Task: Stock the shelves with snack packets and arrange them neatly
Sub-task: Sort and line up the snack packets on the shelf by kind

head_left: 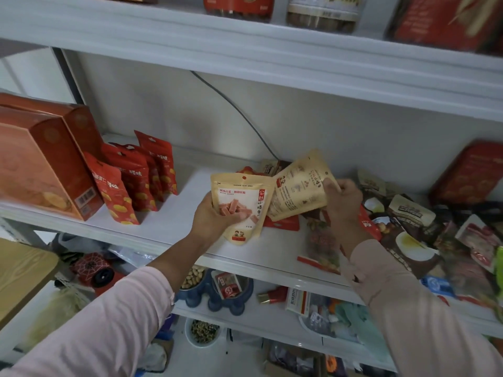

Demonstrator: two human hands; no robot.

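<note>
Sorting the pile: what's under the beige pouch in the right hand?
Only the lower edge of a flat red packet shows beneath the beige paper pouch; the rest is covered.

The upper edge cuts off the jars [322,14]. The heap of packets [409,213] at right is blurred.

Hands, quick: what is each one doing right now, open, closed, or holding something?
Left hand: grips the beige packet picturing pink sticks.
Right hand: grips the second beige packet, its printed back showing.
</note>
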